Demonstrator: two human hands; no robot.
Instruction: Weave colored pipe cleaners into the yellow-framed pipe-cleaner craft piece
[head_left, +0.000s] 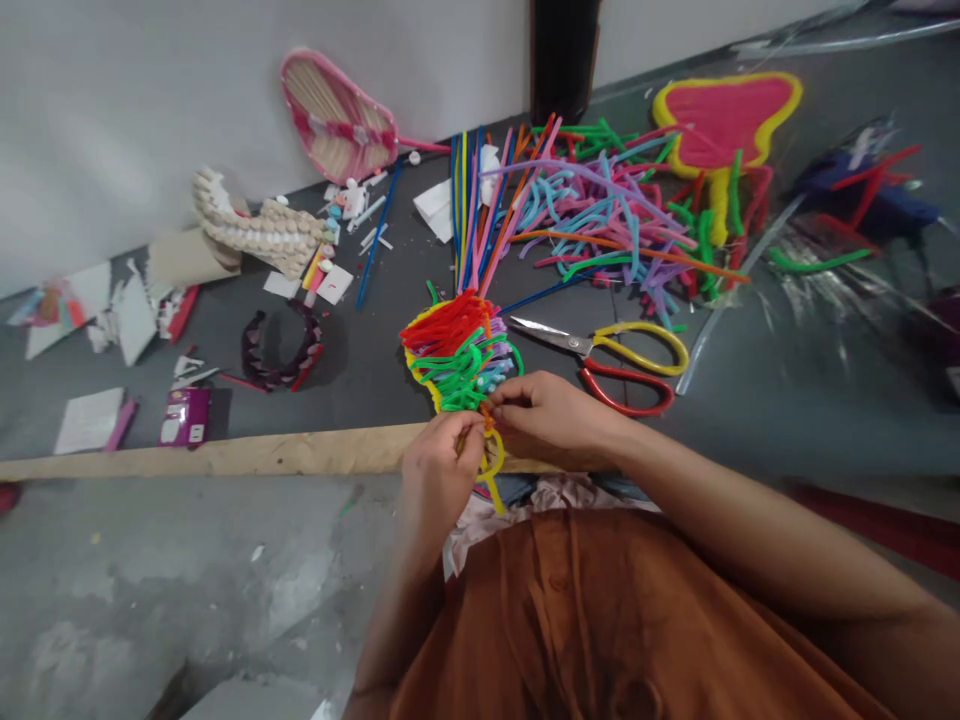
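Note:
A pipe-cleaner craft (452,345) lies at the table's front edge, red at the top, green and pale purple lower down, with a yellow outline. Its yellow looped end (492,458) hangs over the wooden edge. My left hand (448,455) is closed on the craft's lower part, fingertips pinched. Across from it, my right hand (541,415) pinches a short orange pipe cleaner (487,412) where it meets the craft. The fingertips of both hands nearly touch, and they partly hide the orange piece. Scissors (600,350) with one yellow and one red handle lie just beyond my right hand.
A tangled heap of pipe cleaners (592,205) covers the table's back middle, beside straight ones (466,215). A pink-and-yellow fan shape (731,120) lies behind. On the left are a dark headband (283,355), a purple box (184,417) and paper scraps (90,418).

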